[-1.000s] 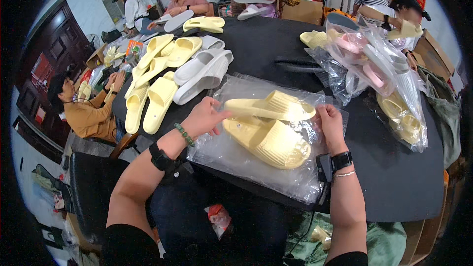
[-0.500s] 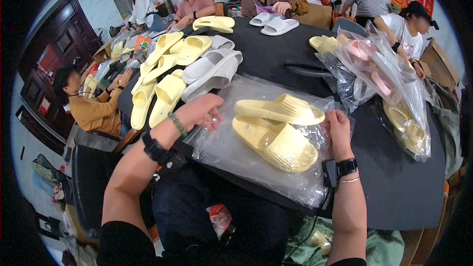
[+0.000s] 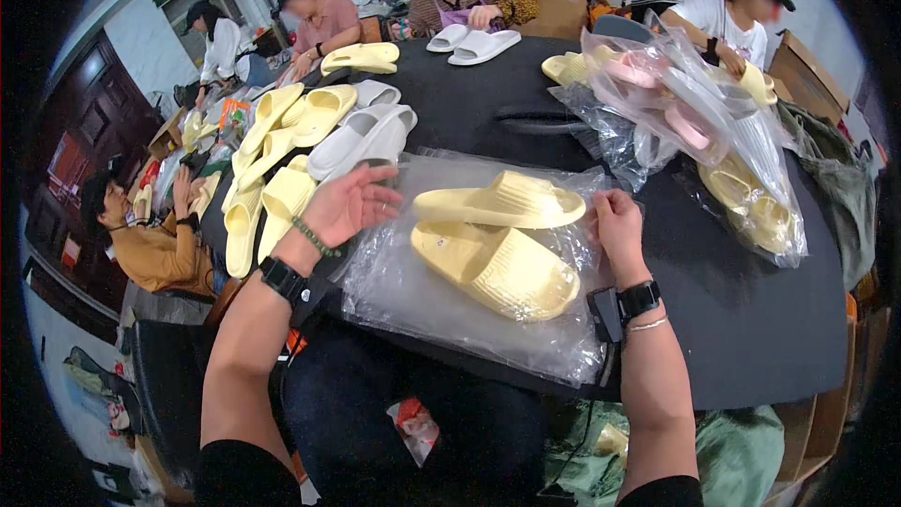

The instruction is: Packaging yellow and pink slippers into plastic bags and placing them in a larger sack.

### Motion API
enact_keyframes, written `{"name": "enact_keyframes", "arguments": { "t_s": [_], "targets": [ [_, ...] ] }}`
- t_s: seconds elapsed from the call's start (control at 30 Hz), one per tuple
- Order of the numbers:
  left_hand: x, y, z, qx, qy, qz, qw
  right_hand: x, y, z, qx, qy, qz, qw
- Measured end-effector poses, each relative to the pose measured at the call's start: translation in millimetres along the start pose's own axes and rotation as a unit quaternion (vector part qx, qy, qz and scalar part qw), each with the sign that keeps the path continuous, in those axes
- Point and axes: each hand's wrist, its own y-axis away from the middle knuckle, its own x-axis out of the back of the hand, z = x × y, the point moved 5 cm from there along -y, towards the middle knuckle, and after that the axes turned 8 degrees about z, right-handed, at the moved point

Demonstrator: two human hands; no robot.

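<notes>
our left hand [image 3: 349,209] hangs open, fingers loosely spread and holding nothing, near the grey slippers [image 3: 368,139]. our right hand [image 3: 619,230] curls its fingers at the clear bag's [image 3: 450,324] right edge; we cannot tell whether they grip it. between our hands, the yellow slippers [image 3: 507,268] lie at the bag.

Workshop: workers [image 3: 164,249] at table [image 3: 751,338], slippers [image 3: 526,272], plastic bags [image 3: 394,296], cardboard boxes [image 3: 809,75].

The plastic bags [image 3: 394,319] look glossy, the yellow slippers [image 3: 521,268] ribbed, the tabletop [image 3: 732,329] matt, perhaps cloth.
</notes>
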Motion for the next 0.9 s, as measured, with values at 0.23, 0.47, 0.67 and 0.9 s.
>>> {"name": "enact_keyframes", "arguments": {
  "t_s": [0.23,0.47,0.67,0.9],
  "targets": [
    [12.7,17.3,-41.7,0.046,-0.044,-0.035,0.997,-3.9,1.7,1.5,-0.003,0.009,-0.002,1.0],
    [-11.2,19.5,-44.5,-0.006,-0.288,-0.085,0.954,-1.7,2.7,-0.1,0.001,0.042,0.008,0.999],
    [-69.7,24.2,-43.2,-0.256,-0.545,-0.21,0.771,-4.7,5.6,-3.1,-0.005,0.023,-0.003,1.0],
    [-79.8,5.1,-69.0,-0.229,-0.589,-0.224,0.742,-5.4,5.4,-4.4,0.005,0.019,0.0,1.0]
  ]
}}
